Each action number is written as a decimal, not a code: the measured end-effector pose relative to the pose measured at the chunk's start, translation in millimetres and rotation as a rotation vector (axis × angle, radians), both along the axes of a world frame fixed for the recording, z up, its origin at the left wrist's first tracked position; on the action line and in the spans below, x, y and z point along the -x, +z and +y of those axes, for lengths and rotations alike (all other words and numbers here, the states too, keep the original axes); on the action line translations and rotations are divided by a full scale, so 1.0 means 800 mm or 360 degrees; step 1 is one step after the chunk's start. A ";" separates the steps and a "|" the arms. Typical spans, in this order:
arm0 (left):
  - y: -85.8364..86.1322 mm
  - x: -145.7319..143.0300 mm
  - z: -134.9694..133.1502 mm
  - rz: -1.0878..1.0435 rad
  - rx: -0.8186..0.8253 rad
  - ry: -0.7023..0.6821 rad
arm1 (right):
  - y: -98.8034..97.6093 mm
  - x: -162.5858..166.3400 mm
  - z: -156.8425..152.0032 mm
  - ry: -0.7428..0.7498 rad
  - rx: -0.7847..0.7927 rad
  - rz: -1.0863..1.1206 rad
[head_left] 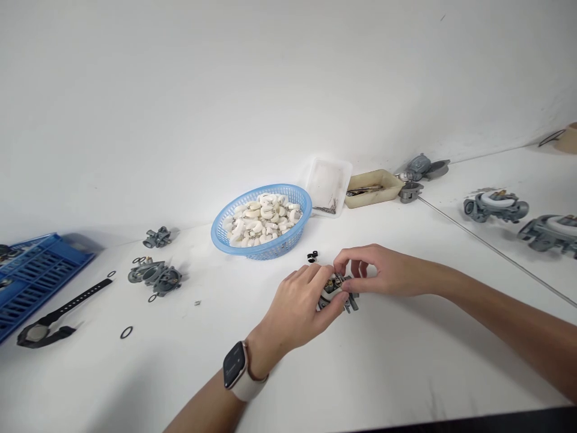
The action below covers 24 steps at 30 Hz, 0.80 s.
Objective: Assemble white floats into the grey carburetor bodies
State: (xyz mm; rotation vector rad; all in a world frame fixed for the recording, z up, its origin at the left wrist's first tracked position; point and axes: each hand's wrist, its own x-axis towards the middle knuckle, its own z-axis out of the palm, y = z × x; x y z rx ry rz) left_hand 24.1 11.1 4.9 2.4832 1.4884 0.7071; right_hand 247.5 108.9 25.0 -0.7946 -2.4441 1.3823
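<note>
My left hand (303,300), with a watch on its wrist, is wrapped round a grey metal carburetor (350,302) on the white table. A white curved float (330,293) sits on top of the carburetor, next to small brass parts. From the right, my right hand (372,270) reaches over the same carburetor. Its thumb and fingers are pinched together at the float's far end; what is between them is too small to make out. A small black part (312,257) lies just beyond my left hand.
A blue basket (216,240) holds several white floats. Behind it are a clear plastic lid (327,180) with pins and a cream tray (383,195). Carburetors stand at left (157,276) and right (496,206). A blue crate (49,270), a black-strapped watch (38,332) and black rings lie left.
</note>
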 end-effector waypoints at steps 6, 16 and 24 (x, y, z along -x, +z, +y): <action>0.000 0.001 0.000 0.0013 -0.0032 -0.0015 | 0.008 0.000 -0.004 -0.0019 -0.0015 0.0013; -0.003 0.000 0.000 0.0035 -0.0038 -0.0021 | 0.011 -0.001 -0.005 -0.0044 -0.0023 -0.0017; -0.003 0.000 0.000 0.0035 -0.0043 -0.0020 | 0.011 -0.001 -0.004 -0.0028 -0.0053 0.0003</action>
